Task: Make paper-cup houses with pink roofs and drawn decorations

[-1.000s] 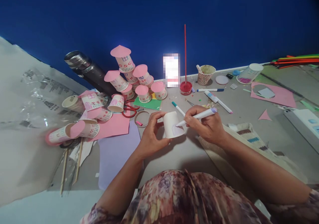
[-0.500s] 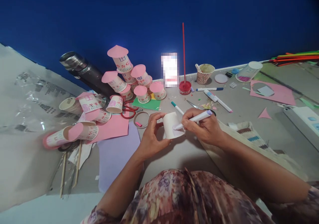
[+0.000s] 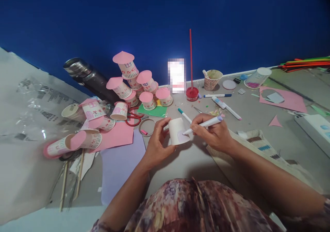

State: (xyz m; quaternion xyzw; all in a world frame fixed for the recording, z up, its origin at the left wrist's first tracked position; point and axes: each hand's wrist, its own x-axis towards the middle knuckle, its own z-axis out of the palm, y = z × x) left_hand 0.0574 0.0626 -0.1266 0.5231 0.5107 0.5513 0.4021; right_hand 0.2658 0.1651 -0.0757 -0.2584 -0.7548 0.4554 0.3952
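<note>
My left hand is closed around a small white paper cup, held upside down just above the grey table. My right hand pinches a white marker with a lilac cap. Its tip rests on the cup's side, on a pale lilac patch low on the wall. A teal-capped pen lies just behind the cup.
Cups with pink cone roofs are stacked at the back left, beside a dark metal flask. Red scissors, pink paper, a lilac sheet, a red pot with a stick, more markers and a woven cloth lie around.
The marker tip has shifted slightly across the cup's side while the lilac patch grew. Both hands stay in place; the view tipped a little.
</note>
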